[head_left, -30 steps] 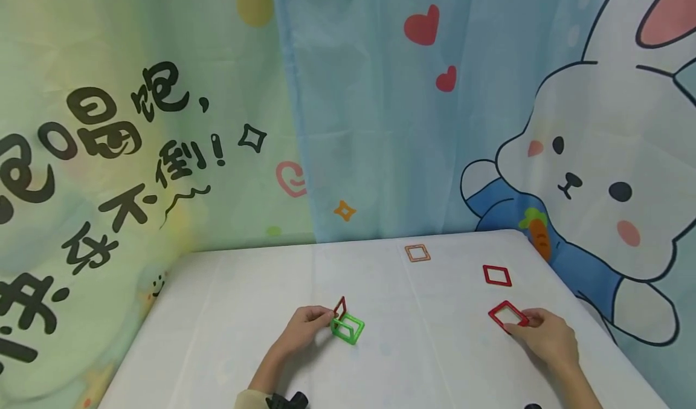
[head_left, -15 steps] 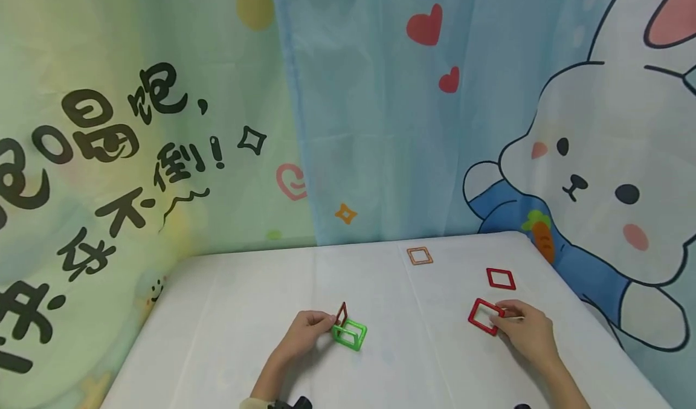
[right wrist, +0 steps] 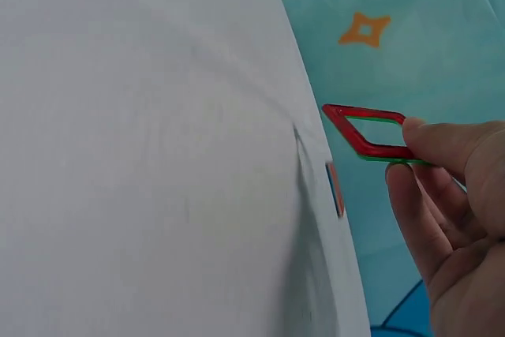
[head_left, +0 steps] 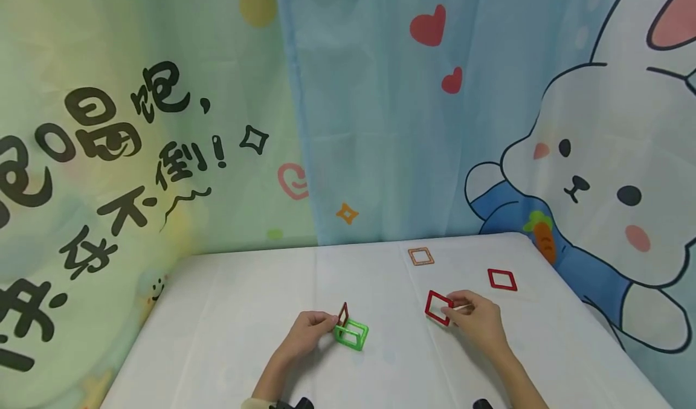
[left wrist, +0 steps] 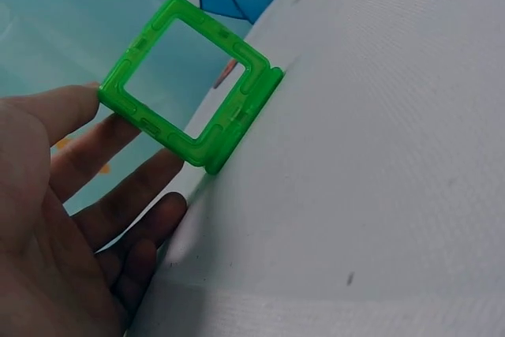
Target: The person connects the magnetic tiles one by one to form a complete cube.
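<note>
My left hand (head_left: pixel 306 331) pinches an upright square magnetic tile (left wrist: pixel 138 43) at its edge, between thumb and fingertips. That tile looks green in the left wrist view; from the head, a narrow upright red tile edge (head_left: pixel 347 313) shows at the fingertips. A flat green tile (left wrist: pixel 246 125) joins its lower edge on the white table, and the green frame (head_left: pixel 365 338) shows beside my hand in the head view. My right hand (head_left: pixel 481 321) holds a red square tile (head_left: pixel 428 302) by one side, tilted above the table; a green edge shows under its red rim (right wrist: pixel 343 122) in the right wrist view.
An orange square tile (head_left: pixel 411 257) lies near the table's back edge. Another red square tile (head_left: pixel 502 289) lies flat at the back right, beyond my right hand. A printed curtain (head_left: pixel 380 155) hangs behind the white table (head_left: pixel 244 300).
My right hand has carried the red tile leftward across the table, nearer to the left hand, turning it more upright. The left hand has kept its grip and hardly moved.
</note>
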Tool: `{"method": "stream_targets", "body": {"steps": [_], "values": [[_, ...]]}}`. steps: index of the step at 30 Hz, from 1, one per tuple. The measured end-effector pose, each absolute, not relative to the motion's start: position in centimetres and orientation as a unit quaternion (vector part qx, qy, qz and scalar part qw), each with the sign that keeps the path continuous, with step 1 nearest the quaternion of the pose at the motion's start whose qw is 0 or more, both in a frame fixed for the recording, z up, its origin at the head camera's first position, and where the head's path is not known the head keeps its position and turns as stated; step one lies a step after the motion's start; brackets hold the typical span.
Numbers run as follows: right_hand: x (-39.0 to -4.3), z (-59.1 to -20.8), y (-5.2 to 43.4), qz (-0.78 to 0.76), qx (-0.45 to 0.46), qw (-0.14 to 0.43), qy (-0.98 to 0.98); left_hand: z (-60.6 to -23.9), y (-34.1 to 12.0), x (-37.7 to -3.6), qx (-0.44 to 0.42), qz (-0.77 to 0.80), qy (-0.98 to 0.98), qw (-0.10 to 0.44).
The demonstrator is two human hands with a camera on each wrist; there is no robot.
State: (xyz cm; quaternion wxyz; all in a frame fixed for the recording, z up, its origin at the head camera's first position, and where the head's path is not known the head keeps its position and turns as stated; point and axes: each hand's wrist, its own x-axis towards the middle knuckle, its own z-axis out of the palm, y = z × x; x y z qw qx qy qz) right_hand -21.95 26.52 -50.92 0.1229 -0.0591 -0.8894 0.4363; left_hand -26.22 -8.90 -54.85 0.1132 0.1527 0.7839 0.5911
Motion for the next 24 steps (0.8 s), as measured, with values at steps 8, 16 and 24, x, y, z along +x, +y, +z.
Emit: {"method": "stream_targets", "body": {"steps": [8, 16, 24], "values": [[-22.8, -50.7, 22.8, 0.447, -0.024, 0.124, -0.886, -55.1, -8.6, -26.3, 0.16, 0.591, 0.784, 0.104], [-23.0, -51.1, 19.8, 0.465, -0.002, 0.14, -0.874, -55.2, -8.5, -26.0, 0.147, 0.594, 0.783, 0.108], [-23.6, -50.9, 16.7, 0.478, 0.028, 0.139, -0.867, -54.9, -8.8, -26.1, 0.168, 0.59, 0.784, 0.096]]}}
